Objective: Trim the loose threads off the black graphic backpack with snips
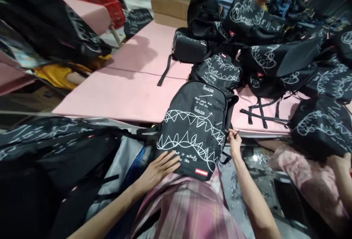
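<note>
A black backpack [195, 129] with white scribble print and the word "Success" lies half on the pink table [123, 92], half on my lap. My left hand [159, 169] rests flat on its lower left corner, fingers spread. My right hand [234, 142] is at the backpack's right edge, pinching a small dark tool or zip pull; which one I cannot tell.
Several more black printed backpacks [264, 52] are piled across the table's right and far side. A cardboard box [169, 6] stands at the back, a red crate [110, 6] at the left. Another person's arm [341, 176] in pink reaches in at the right. Dark bags [55, 147] lie at my left.
</note>
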Available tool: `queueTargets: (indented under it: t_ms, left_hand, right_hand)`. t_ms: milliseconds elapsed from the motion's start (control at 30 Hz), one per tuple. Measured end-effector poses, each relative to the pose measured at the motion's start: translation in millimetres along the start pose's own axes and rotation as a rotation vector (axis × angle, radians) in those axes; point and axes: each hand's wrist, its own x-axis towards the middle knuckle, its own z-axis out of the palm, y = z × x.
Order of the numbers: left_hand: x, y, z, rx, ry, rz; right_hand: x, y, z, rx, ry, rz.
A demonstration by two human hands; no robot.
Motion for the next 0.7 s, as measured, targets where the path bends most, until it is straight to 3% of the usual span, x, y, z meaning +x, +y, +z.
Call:
queueTargets:
  t_ms: [133,267,367,500,700]
  left_hand:
    - [-3,7,9,-0.004,0.046,-0.051]
    - [-2,12,15,0.013,0.073,-0.074]
    - [1,18,16,0.033,0.108,-0.088]
    - [10,31,21,0.013,0.160,-0.111]
    - [24,45,31,-0.016,0.212,-0.148]
  right_hand:
    - [-29,-12,-10,-0.085,0.019,-0.046]
    - [-26,-42,-12,-0.187,0.001,-0.157]
    - [-7,-72,4,-0.352,-0.162,-0.286]
    - [20,-99,33,-1.012,-0.437,-0.351]
    - [30,-106,41,-1.172,-0.512,-0.304]
